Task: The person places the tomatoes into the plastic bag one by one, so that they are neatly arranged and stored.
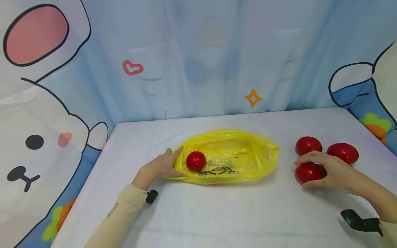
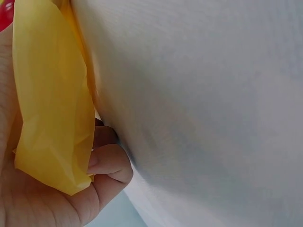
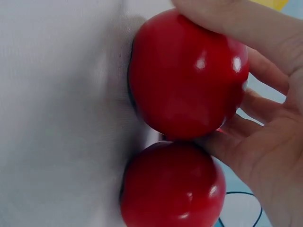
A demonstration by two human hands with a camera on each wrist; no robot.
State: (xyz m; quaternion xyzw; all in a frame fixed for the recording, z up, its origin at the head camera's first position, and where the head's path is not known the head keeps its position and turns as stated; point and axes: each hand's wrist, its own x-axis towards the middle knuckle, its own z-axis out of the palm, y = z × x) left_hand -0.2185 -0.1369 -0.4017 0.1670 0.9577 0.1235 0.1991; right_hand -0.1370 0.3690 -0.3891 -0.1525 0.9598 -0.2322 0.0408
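Note:
A yellow plastic bag point(image 1: 258, 168) lies on its side with its mouth spread wide. My left hand point(image 1: 161, 165) holds the bag's left end, and the left wrist view shows curled fingers point(image 2: 113, 163) gripping the thin plastic. Inside, toward the left, sits one glossy red apple point(image 1: 196, 161). On the right, my right hand point(image 1: 338, 172) grips another red apple point(image 1: 307, 174), thumb on one side and fingers on the other. In the right wrist view this apple point(image 3: 189, 75) appears low against the cloth, with a second apple point(image 3: 173, 189) close beside it.
Two more red apples, one behind the held one point(image 1: 308, 145) and one farther right point(image 1: 343, 153), rest on the white-covered table point(image 1: 217, 213). A blue cartoon-printed curtain point(image 1: 201, 62) hangs behind the table.

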